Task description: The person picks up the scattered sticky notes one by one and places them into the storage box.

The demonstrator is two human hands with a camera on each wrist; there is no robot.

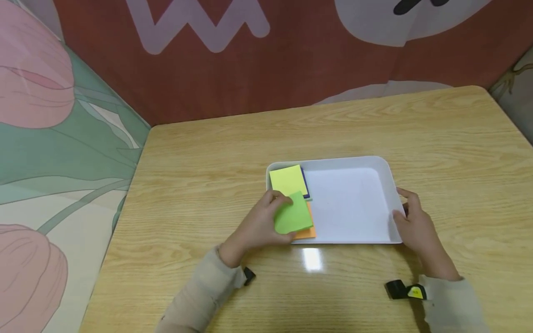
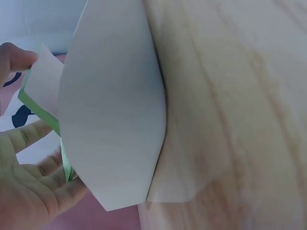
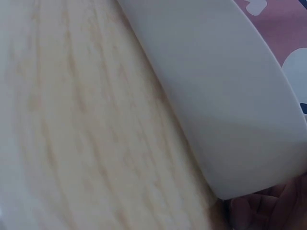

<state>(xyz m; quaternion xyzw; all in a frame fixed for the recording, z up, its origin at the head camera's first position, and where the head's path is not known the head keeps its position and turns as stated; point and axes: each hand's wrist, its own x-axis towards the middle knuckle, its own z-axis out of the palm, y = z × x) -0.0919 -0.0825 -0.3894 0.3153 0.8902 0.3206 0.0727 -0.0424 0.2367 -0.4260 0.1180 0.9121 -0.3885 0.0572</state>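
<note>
My left hand (image 1: 263, 223) grips a green sticky note pad (image 1: 294, 215) between thumb and fingers, over the left end of a white tray (image 1: 347, 208). In the left wrist view the green pad (image 2: 41, 91) is tilted above the tray's outer wall (image 2: 112, 105). Partly beneath it in the head view lies an orange sticky note pad (image 1: 307, 233). A yellow pad (image 1: 287, 179) rests behind them in the tray, with a dark purple edge (image 1: 306, 182) showing at its right. My right hand (image 1: 416, 226) holds the tray's right end, thumb at the rim.
The tray lies on a wood-grain table (image 1: 200, 171), its right part showing bare white floor. A red patterned cloth (image 1: 250, 78) hangs behind the table's back edge, and a floral one (image 1: 83, 152) borders the left. Black straps (image 1: 397, 289) sit at the wrists.
</note>
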